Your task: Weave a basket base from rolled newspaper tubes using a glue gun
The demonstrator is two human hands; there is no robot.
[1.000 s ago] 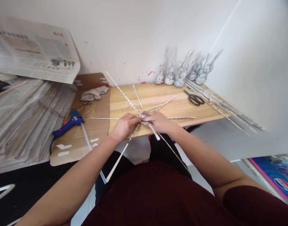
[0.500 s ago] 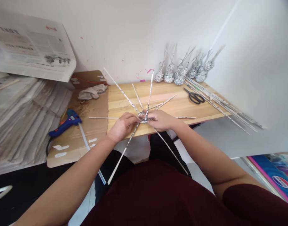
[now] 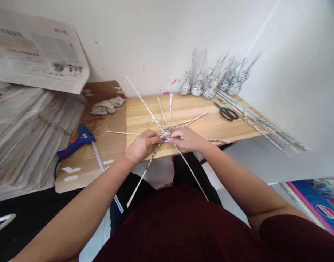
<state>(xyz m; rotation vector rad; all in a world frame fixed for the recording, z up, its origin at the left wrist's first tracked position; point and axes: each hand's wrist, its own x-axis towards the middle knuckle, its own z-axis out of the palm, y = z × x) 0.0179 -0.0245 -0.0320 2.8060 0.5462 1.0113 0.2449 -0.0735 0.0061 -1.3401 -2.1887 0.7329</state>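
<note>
A star-shaped weave of rolled newspaper sticks (image 3: 164, 133) lies at the front edge of the wooden table, its several long spokes reaching out on all sides. My left hand (image 3: 144, 144) pinches the near left side of its woven centre, thumb and fingers closed. On the other side, my right hand (image 3: 187, 139) grips a paper stick (image 3: 170, 111) close to the centre; this stick points up and away from me. Two spokes hang past the table edge over my lap. My fingertips partly cover the centre.
Scissors (image 3: 228, 113) lie right of the weave, beside a bundle of long paper sticks (image 3: 254, 118). Several woven gourd shapes (image 3: 209, 89) stand along the wall. At left are a blue glue gun (image 3: 78, 142), gloves (image 3: 108, 106), cardboard (image 3: 101, 125) and stacked newspapers (image 3: 30, 145).
The weave has turned slightly clockwise, and the upright stick has tipped to the left. My right fingers have drawn nearer to my left fingertips at the centre's near side.
</note>
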